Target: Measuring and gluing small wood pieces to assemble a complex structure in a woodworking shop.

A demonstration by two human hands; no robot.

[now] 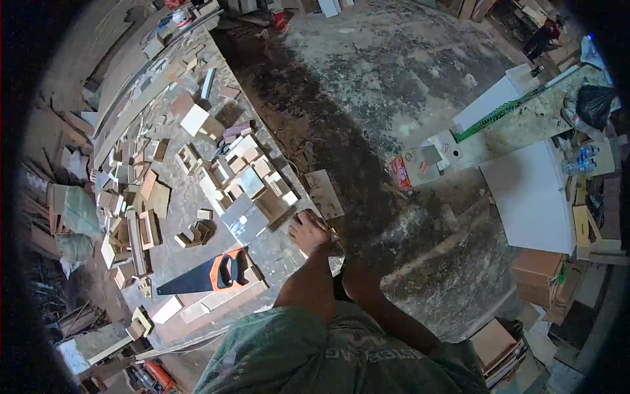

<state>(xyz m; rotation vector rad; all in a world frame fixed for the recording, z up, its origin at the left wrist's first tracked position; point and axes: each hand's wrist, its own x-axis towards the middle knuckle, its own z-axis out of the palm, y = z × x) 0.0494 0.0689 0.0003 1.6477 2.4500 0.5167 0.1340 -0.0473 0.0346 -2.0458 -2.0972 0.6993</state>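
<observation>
My left hand (309,231) rests on the workbench (197,244) at its right edge, fingers spread on the top and nothing seen in them. Just beyond it stands a cluster of small wooden box-like pieces (252,167), with a grey, shiny flat sheet (244,219) at its near end. Left of my forearm lies a handsaw (203,274) with a dark blade and an orange and black handle, partly over a thin board (226,299). My right hand (357,277) hangs in shadow beside the bench edge, its fingers hidden.
Wood offcuts (128,226) crowd the bench's left side. A small notched wooden piece (195,234) lies mid-bench. On the floor to the right stand a large white panel (533,197) and a cardboard box (537,270). A person (543,39) is far off at upper right.
</observation>
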